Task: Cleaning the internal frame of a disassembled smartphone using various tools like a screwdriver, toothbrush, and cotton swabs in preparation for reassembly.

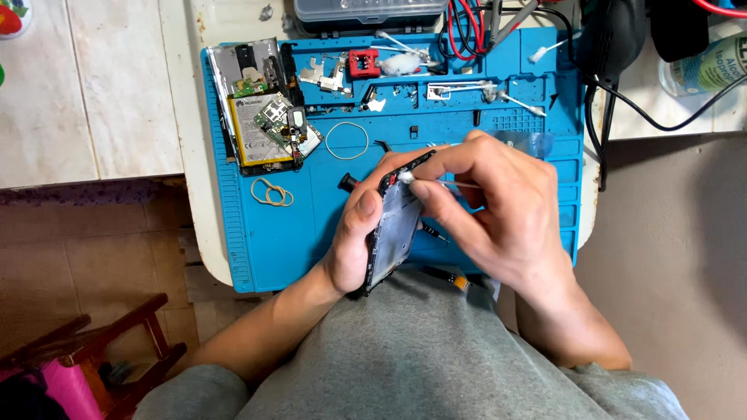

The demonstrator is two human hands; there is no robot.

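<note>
Blue mat (311, 233) covers our table; on it lies an opened phone (261, 109). Our left hand (362, 233) grips a phone frame (395, 222) over the mat. Our right hand (490, 210) pinches a cotton swab (436, 183), tip touching the frame's top edge.

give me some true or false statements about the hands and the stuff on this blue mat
1. The left hand holds a phone frame. True.
2. The right hand holds a screwdriver. False: it holds a cotton swab against the frame's top end.
3. The mat is blue. True.
4. The opened phone lies on the mat's right side. False: it lies in the upper left corner.
5. A rubber band lies on the mat beside the opened phone. True.
</note>
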